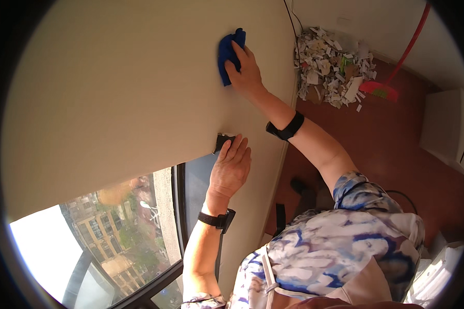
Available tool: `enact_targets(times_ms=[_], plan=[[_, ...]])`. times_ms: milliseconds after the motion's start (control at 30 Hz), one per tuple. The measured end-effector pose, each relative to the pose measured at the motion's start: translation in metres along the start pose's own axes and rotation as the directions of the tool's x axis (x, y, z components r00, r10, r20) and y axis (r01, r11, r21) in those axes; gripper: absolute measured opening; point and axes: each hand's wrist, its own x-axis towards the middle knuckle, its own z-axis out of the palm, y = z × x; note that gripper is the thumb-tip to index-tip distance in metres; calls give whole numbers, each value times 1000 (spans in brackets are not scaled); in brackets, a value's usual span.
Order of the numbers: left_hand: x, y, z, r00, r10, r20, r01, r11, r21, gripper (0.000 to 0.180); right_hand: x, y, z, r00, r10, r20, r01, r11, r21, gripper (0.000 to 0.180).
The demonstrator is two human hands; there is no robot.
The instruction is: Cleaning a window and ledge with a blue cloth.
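My right hand [246,72] presses a blue cloth [225,51] against the cream wall [129,77], its fingers bent over the cloth's right side. Lower down, my left hand [229,172] rests against the same wall beside the window. Its fingers lie close together on the edge of a small dark rectangular piece [222,141] with a ragged, pale rim. I cannot tell whether that piece is loose or fixed to the wall. Black bands circle both forearms, a watch-like one on the left wrist.
A window [134,226] with a dark frame opens at lower left onto buildings and trees below. A heap of paper scraps [327,69] lies in the far corner, beside a red broom [380,90]. A white box-like unit [446,129] stands at the right on the reddish floor [397,170].
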Motion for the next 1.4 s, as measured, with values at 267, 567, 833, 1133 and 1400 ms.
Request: enact_targets(times_ms=[267,567,833,1133,1400], plan=[[2,-4,8,996,70,-52,-72,996,-44,31,-71,-85,4,699,-656,286,712,674,-195,61],[2,-6,21,973,142,-182,-161,983,-92,19,-76,-80,20,987,-124,102,149,943,-298,60],[4,-14,14,957,188,-222,-231,955,-188,34,-107,-152,33,741,-647,181,669,687,-284,67],[3,-9,10,966,100,-238,-148,970,-194,38,-46,-165,25,603,-776,185,794,563,-229,59],[28,-4,-111,761,-64,-646,74,997,-11,39,-2,-182,8,349,-872,342,932,362,-26,55]])
